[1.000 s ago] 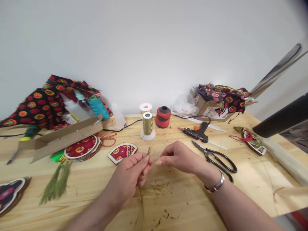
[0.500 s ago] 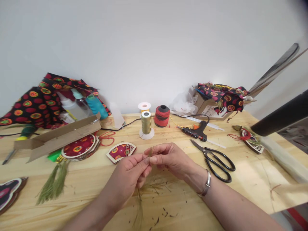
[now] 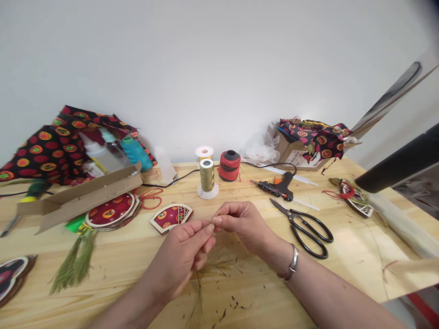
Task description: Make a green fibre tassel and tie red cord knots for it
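My left hand (image 3: 188,246) is closed in a pinch on a thin bundle of olive thread (image 3: 196,301), whose loose strands hang below the fist. Meeting it fingertip to fingertip, my right hand (image 3: 245,226) pinches with thumb and forefinger at the upper end of the thread; that end is mostly hidden by the fingers. A fan-shaped wooden ornament (image 3: 168,218) with dark red patterned fabric lies just behind my left hand. Beyond the hands a spool of olive thread (image 3: 207,177) stands upright. Black-handled scissors (image 3: 311,233) lie right of my right hand, blades apart.
A hot glue gun (image 3: 279,187) and a red thread spool (image 3: 229,165) are at the back. On the left are a cardboard tray (image 3: 85,196), round ornaments (image 3: 111,212) and an olive tassel (image 3: 73,265). A black post (image 3: 399,160) slants in at right. Thread scraps litter the tabletop.
My right hand has shifted slightly, its fingertips closing tighter against those of my left hand. The thread tip that showed above the fingers is now barely visible.
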A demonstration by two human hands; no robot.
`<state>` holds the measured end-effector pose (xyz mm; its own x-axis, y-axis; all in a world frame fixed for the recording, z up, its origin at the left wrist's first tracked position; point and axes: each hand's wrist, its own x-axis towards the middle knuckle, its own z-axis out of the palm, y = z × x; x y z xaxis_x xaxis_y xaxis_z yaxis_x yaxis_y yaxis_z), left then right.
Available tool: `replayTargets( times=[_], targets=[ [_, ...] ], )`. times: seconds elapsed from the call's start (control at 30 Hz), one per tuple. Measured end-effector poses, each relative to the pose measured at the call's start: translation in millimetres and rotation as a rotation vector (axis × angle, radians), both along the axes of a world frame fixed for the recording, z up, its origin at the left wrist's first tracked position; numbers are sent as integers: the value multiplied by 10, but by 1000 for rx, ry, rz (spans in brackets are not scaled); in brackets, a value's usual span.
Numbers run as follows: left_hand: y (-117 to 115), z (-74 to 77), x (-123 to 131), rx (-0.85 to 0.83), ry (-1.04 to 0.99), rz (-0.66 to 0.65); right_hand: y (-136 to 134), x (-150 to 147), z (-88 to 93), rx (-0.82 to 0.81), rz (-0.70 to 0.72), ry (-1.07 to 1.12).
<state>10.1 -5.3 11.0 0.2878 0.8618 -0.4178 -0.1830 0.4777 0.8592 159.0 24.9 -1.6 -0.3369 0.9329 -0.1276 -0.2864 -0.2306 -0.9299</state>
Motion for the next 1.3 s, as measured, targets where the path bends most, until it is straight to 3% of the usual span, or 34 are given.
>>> replayTargets(
  times=[0.27,0.37,0.47,0.6,0.7,0.8,0.9,1.0,1.17,1.3],
  targets=[
    [-6,-26,-10,45,31,7,-22,-23,33,27,-19,-84],
    [-13,-24,-12,65,54,25,24,18,48,73,-109,-180],
    [-4,-25,-18,75,73,57,91,162,161,240,-257,-495],
    [32,-44,-38,87,76,103,36,496,430,543,-363,-1175],
    [48,-65,-53,104,81,131,-172,809,473,505,-260,-1626],
    [36,-69,-59,153,133,123,-436,1135,273,375,-177,-1866],
    [9,-52,-58,258,251,75,-633,1383,6,385,-208,-1886],
    [-14,-46,-56,313,335,43,-708,1466,-123,417,-233,-1900],
    [4,-98,-68,197,147,52,-672,1445,-22,296,-188,-1870],
    [42,-110,-87,100,-16,96,-688,1388,113,226,-244,-1687]
  ],
)
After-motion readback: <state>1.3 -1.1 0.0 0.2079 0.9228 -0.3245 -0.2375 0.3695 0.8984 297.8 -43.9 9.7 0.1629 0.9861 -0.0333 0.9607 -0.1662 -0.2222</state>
